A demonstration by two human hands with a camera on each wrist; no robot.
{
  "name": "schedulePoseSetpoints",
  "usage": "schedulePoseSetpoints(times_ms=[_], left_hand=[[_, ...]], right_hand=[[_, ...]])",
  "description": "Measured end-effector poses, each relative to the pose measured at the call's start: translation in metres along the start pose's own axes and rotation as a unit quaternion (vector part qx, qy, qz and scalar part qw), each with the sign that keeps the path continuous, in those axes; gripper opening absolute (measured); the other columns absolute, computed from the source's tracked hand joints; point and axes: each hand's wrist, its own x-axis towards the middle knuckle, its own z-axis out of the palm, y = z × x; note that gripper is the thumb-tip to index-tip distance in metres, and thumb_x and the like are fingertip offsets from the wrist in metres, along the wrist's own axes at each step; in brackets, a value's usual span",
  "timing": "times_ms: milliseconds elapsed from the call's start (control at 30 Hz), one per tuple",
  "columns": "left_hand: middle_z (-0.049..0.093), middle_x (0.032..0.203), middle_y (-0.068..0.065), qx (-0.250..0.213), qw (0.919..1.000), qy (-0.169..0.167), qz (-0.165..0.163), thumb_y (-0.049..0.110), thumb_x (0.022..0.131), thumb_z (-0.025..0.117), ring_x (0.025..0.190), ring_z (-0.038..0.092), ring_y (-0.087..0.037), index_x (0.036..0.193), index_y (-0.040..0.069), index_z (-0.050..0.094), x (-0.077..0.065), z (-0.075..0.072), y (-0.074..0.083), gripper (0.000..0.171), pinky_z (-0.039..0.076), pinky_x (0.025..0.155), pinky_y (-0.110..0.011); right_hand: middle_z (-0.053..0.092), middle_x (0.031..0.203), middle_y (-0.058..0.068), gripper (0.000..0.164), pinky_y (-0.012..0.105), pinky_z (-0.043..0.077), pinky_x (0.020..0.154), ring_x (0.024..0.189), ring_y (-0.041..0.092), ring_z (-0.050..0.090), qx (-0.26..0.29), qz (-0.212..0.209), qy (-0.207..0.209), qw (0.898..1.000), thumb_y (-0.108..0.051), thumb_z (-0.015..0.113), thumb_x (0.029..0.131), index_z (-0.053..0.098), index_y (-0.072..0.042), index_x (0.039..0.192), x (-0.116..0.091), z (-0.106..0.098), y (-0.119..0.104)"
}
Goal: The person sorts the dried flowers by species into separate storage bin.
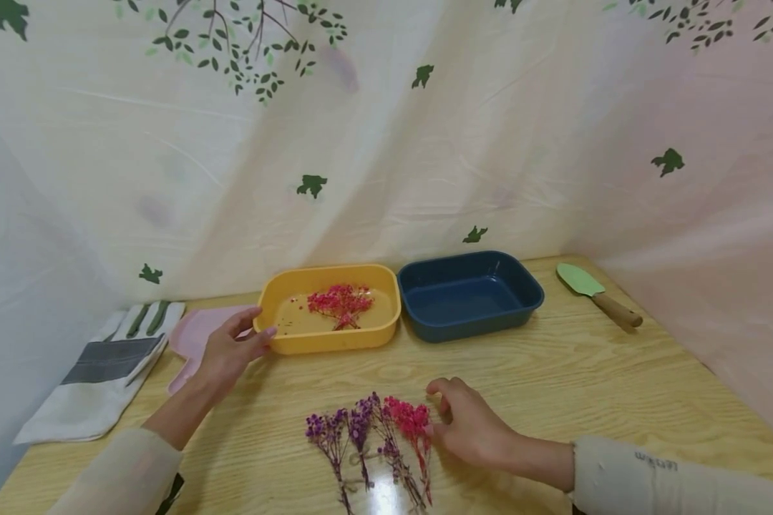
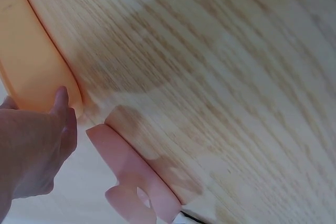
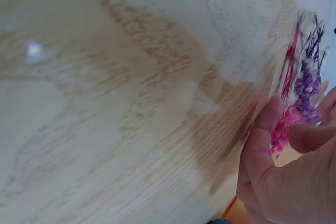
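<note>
My left hand (image 1: 227, 352) grips the left front corner of a yellow tray (image 1: 335, 341), thumb on its front wall and fingers at its left side. A bunch of pinkish-red dried flowers (image 1: 340, 303) lies inside that tray. My right hand (image 1: 473, 428) is at the right side of a bright pink dried flower bunch (image 1: 411, 416), its thumb close by the blossoms and its fingers bent apart from the thumb. Left of the pink bunch, several purple dried flower bunches (image 1: 326, 432) lie side by side on the wooden table (image 1: 502, 386).
A dark blue tray (image 1: 470, 330) stands right beside the yellow one. Further right lies a green trowel (image 1: 580, 279) with a wooden handle. On the left are a pink scoop-like piece (image 1: 196, 330) and white-and-grey gloves (image 1: 112, 361). A leaf-printed curtain (image 1: 386, 143) hangs behind.
</note>
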Motion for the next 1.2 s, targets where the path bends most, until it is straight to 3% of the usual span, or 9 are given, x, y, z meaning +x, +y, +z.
schedulePoseSetpoints(times_ms=[167, 267, 433, 567, 633, 700, 800, 967, 1200], left_hand=[[0.036, 0.146, -0.022, 0.000, 1.0000, 0.000, 0.005, 0.024, 0.094, 0.064, 0.111, 0.053, -0.018, 0.151, 0.004, 0.027, 0.000, 0.002, 0.000, 0.071, 0.050, 0.094, -0.031], [0.035, 0.147, -0.022, 0.002, 1.0000, 0.000, 0.002, 0.025, 0.094, 0.064, 0.116, 0.051, -0.023, 0.151, 0.004, 0.026, 0.001, 0.002, 0.001, 0.071, 0.050, 0.094, -0.031], [0.035, 0.147, -0.022, 0.002, 1.0000, 0.002, -0.003, 0.024, 0.094, 0.064, 0.119, 0.050, -0.026, 0.151, 0.005, 0.026, 0.001, 0.002, 0.002, 0.071, 0.050, 0.094, -0.031], [0.035, 0.147, -0.022, 0.003, 1.0000, 0.002, -0.005, 0.024, 0.094, 0.064, 0.117, 0.050, -0.024, 0.151, 0.005, 0.026, 0.000, 0.002, 0.001, 0.071, 0.050, 0.094, -0.031], [0.035, 0.146, -0.022, 0.003, 1.0000, 0.000, -0.002, 0.024, 0.094, 0.063, 0.115, 0.052, -0.021, 0.151, 0.005, 0.026, 0.000, 0.001, 0.001, 0.071, 0.050, 0.094, -0.031], [0.035, 0.146, -0.023, 0.000, 1.0000, 0.000, 0.000, 0.024, 0.094, 0.063, 0.113, 0.052, -0.020, 0.151, 0.004, 0.026, 0.000, 0.001, 0.001, 0.071, 0.050, 0.093, -0.031], [0.034, 0.147, -0.023, 0.000, 1.0000, -0.001, 0.001, 0.024, 0.093, 0.064, 0.116, 0.052, -0.022, 0.151, 0.005, 0.026, 0.000, 0.001, 0.001, 0.072, 0.050, 0.093, -0.030], [0.034, 0.147, -0.023, 0.001, 1.0000, 0.000, -0.001, 0.024, 0.093, 0.064, 0.119, 0.050, -0.025, 0.151, 0.005, 0.026, 0.000, 0.001, 0.000, 0.072, 0.050, 0.093, -0.031], [0.034, 0.148, -0.023, 0.006, 1.0000, 0.000, 0.003, 0.025, 0.093, 0.065, 0.117, 0.050, -0.024, 0.151, 0.004, 0.026, -0.001, 0.001, 0.001, 0.073, 0.050, 0.093, -0.031]], right_hand=[[0.049, 0.096, 0.011, 0.057, 0.030, 0.048, 0.059, 0.070, 0.018, 0.054, 0.030, 0.007, -0.017, 0.999, -0.027, 0.071, 0.089, 0.046, 0.003, 0.131, -0.002, 0.003, -0.004], [0.050, 0.120, 0.023, 0.077, 0.044, 0.054, 0.079, 0.100, 0.033, 0.058, -0.004, 0.018, -0.036, 0.999, -0.032, 0.076, 0.083, 0.038, 0.003, 0.140, -0.004, 0.007, -0.007], [0.026, 0.147, 0.035, 0.088, 0.062, 0.041, 0.099, 0.133, 0.049, 0.032, -0.064, 0.045, -0.067, 0.995, -0.018, 0.080, 0.079, 0.028, -0.002, 0.148, -0.004, 0.010, -0.010], [0.033, 0.145, 0.031, 0.083, 0.060, 0.040, 0.101, 0.133, 0.047, 0.033, -0.088, 0.034, -0.064, 0.993, 0.004, 0.073, 0.077, 0.028, -0.001, 0.147, -0.004, 0.007, -0.010], [0.050, 0.129, 0.026, 0.080, 0.054, 0.046, 0.096, 0.120, 0.041, 0.048, -0.096, 0.019, -0.054, 0.994, 0.012, 0.067, 0.074, 0.030, 0.002, 0.145, -0.003, 0.004, -0.009], [0.059, 0.103, 0.017, 0.080, 0.042, 0.051, 0.079, 0.096, 0.031, 0.057, -0.083, 0.009, -0.048, 0.995, 0.018, 0.062, 0.071, 0.031, 0.005, 0.144, -0.002, 0.001, -0.007], [0.052, 0.078, 0.005, 0.077, 0.031, 0.044, 0.061, 0.072, 0.018, 0.048, -0.043, 0.009, -0.038, 0.998, 0.020, 0.058, 0.069, 0.035, 0.008, 0.141, 0.001, -0.003, -0.004], [0.055, 0.082, 0.007, 0.069, 0.028, 0.048, 0.060, 0.073, 0.018, 0.052, 0.066, 0.049, -0.021, 0.996, 0.018, 0.063, 0.069, 0.045, 0.008, 0.134, 0.005, -0.009, 0.000], [0.062, 0.094, 0.013, 0.057, 0.033, 0.058, 0.073, 0.084, 0.018, 0.062, 0.244, 0.078, -0.026, 0.966, 0.013, 0.065, 0.079, 0.047, 0.012, 0.133, 0.004, -0.020, -0.002]])
